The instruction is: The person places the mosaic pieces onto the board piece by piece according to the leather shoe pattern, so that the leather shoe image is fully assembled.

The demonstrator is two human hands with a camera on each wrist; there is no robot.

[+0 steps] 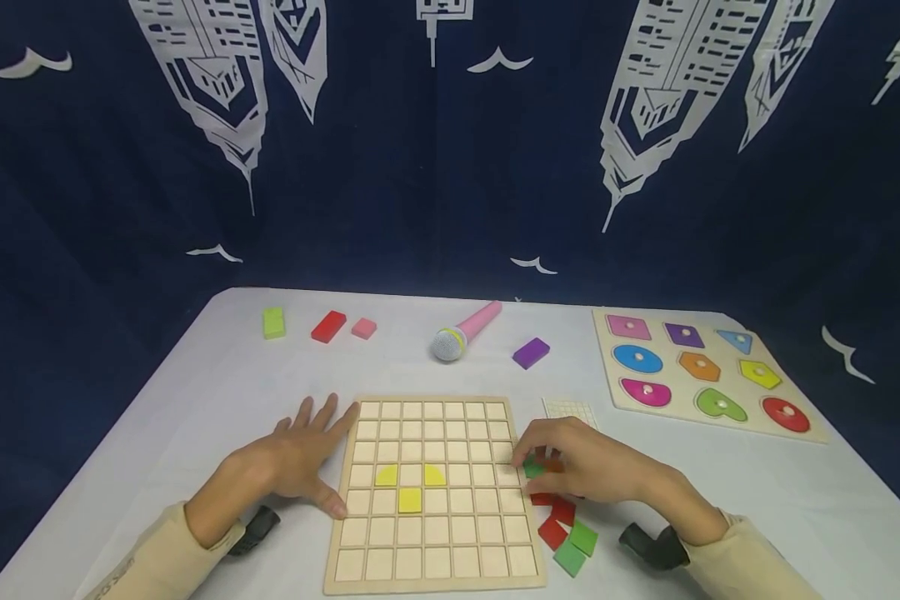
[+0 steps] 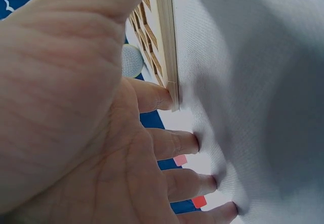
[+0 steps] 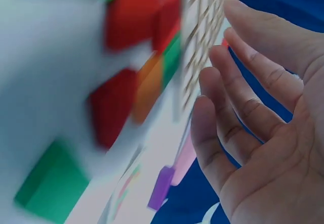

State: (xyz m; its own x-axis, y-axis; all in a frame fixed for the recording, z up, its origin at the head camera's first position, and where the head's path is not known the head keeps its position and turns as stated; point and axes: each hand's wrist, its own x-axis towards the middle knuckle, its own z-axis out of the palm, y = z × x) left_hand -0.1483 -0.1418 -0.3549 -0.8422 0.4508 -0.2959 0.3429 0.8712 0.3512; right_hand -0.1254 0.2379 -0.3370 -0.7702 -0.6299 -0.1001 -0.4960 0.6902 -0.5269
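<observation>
A wooden grid board (image 1: pixel 435 586) lies in the middle of the table. In its cells sit a yellow square tile (image 1: pixel 409 501) and two yellow rounded tiles, one left (image 1: pixel 386 476) and one right (image 1: pixel 435 475). My left hand (image 1: pixel 296 454) is spread at the board's left edge, thumb and index finger against it, other fingertips on the cloth. Over loose tiles beside the right edge hovers my right hand (image 1: pixel 592 462), fingers gently bent and holding nothing. Around it lie red tiles (image 1: pixel 551 533), green tiles (image 1: pixel 570 558) and an orange tile (image 3: pixel 148 90), partly hidden by the hand in the head view.
A shape puzzle board (image 1: pixel 675 404) lies at the right. Behind the grid are a pink toy microphone (image 1: pixel 465 332), a purple block (image 1: pixel 531 352), a red block (image 1: pixel 328 327), a pink block (image 1: pixel 363 328) and a lime block (image 1: pixel 273 322). A small grid card (image 1: pixel 570 408) sits behind my right hand.
</observation>
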